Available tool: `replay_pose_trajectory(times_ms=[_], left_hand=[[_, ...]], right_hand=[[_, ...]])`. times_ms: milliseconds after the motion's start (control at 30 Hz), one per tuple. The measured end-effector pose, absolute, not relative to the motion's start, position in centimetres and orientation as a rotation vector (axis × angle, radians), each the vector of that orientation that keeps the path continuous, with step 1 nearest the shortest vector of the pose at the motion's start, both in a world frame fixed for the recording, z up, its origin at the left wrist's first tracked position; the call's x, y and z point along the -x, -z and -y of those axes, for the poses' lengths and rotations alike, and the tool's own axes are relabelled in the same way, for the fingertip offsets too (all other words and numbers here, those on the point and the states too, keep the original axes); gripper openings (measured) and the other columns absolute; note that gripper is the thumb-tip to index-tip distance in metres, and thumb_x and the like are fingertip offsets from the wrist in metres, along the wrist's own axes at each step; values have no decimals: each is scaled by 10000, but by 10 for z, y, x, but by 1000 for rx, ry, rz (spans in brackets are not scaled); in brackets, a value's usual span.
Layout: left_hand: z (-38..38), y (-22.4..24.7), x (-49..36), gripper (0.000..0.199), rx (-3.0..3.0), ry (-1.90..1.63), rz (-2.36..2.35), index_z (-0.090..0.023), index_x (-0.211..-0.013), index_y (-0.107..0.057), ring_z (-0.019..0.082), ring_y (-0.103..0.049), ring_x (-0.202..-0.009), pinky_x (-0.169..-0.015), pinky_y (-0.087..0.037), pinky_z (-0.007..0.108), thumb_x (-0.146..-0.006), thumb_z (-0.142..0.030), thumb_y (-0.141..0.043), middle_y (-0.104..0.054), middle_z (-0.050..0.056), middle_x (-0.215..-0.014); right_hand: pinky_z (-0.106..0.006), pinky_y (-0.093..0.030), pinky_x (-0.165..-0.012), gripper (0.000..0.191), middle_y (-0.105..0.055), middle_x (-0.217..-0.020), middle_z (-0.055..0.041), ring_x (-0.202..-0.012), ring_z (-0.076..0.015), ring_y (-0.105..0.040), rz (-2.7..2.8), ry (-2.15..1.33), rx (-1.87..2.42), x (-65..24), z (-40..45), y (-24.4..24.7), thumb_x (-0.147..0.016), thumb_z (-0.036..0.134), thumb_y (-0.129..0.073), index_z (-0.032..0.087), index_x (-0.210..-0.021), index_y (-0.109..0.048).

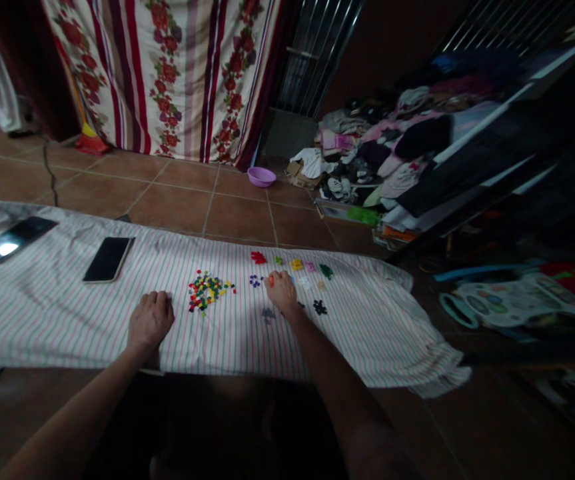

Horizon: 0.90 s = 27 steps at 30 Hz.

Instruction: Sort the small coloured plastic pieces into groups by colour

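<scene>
My left hand (151, 321) rests on the striped cloth with its fingers curled in, and nothing shows in it. To its right lies a mixed heap of small coloured pieces (207, 291). My right hand (281, 292) reaches down among small single-colour piles, fingertips drawn together. Orange pieces (270, 281) show at its fingertips; whether they are held or lie on the cloth is unclear. Around it are red pieces (258, 257), yellow pieces (296, 264), dark green pieces (326, 271), purple pieces (256, 281), grey pieces (268, 314) and black pieces (320, 307).
The striped cloth (367, 333) covers a long low surface. On its left lie a phone (108, 259) and a dark flat device (14, 239) reflecting light. Beyond are a tiled floor (177, 193), a purple basin (262, 177), a floral curtain (167, 80) and piled clothes (382, 140).
</scene>
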<state>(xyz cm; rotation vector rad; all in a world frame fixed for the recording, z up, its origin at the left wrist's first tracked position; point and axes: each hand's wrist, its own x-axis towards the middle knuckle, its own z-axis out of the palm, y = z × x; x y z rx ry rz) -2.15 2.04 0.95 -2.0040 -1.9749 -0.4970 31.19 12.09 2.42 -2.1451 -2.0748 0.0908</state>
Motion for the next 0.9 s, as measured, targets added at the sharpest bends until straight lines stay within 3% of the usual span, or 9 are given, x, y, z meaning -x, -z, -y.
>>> replay_pose_trajectory(times_ms=[233, 467, 700, 900], left_hand=[[-21, -10, 22, 231, 2020, 530, 1999, -196, -800, -551, 245, -500, -776, -736, -383, 359, -889, -261, -347, -570, 95, -733], [-19, -13, 21, 259, 2023, 464, 2016, -188, -816, -541, 242, -511, -785, -753, -388, 360, -906, -279, -317, -569, 92, -754], [-19, -13, 21, 250, 2026, 468, 2021, -188, -820, -546, 237, -513, -787, -762, -388, 369, -896, -275, -324, -567, 93, -755], [-19, -13, 21, 271, 2032, 492, 2021, -176, -832, -565, 235, -511, -790, -743, -385, 359, -897, -279, -323, -575, 99, -761]], right_hand=[[-274, -439, -902, 317, -659, -1062, -73, -1011, -169, -598, 1734, -497, 1989, -335, -131, -18, -917, 206, -382, 190, -1065, -663], [-321, -517, -832, 330, -684, -1063, -73, -959, -183, -654, 1405, -792, 1786, -353, -130, -11, -768, 150, -537, 175, -1076, -651], [-305, -442, -973, 346, -682, -1079, -60, -1039, -165, -611, 1741, -481, 1813, -353, -124, -24, -802, 103, -441, 191, -1014, -700], [-273, -448, -870, 280, -680, -998, -85, -917, -185, -605, 1912, -151, 1928, -354, -107, -23, -836, 132, -461, 165, -976, -701]])
